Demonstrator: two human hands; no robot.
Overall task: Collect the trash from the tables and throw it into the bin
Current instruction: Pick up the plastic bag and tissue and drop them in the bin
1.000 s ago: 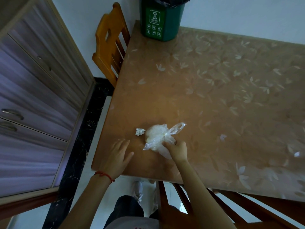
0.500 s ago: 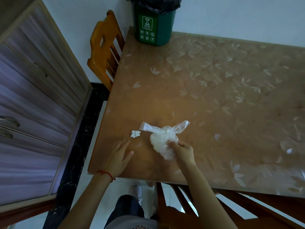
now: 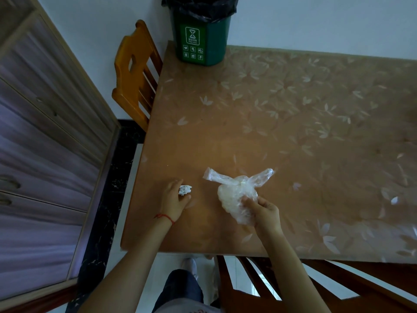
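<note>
1. Clear crinkled plastic bag (image 3: 237,195), knotted at the top with 2 loose ears sticking out left and right, holds a whitish lump; it sits on the table (image 3: 293,132) near the front edge.
2. My right hand (image 3: 262,211) is closed on the bag's lower end, fingers curled into the plastic.
3. My left hand (image 3: 174,199) lies at the table's front left, fingers bent round a small crumpled white paper wad (image 3: 185,190); the fingertips touch it, but I cannot tell whether it is pinched or only touched. A red string bracelet (image 3: 164,217) circles that wrist.
4. The wad and the bag lie apart, with bare tabletop between them.
5. The tabletop is brown with a pale leaf pattern under a glossy cover.
6. A green bin (image 3: 200,41) with a black liner stands on the far left corner of the table, against the wall, well apart from both hands.
7. An orange wooden chair (image 3: 133,75) stands at the table's left side; a darker wooden chair (image 3: 270,290) is tucked under the near edge. Nothing lies on the tabletop between bag and bin.
</note>
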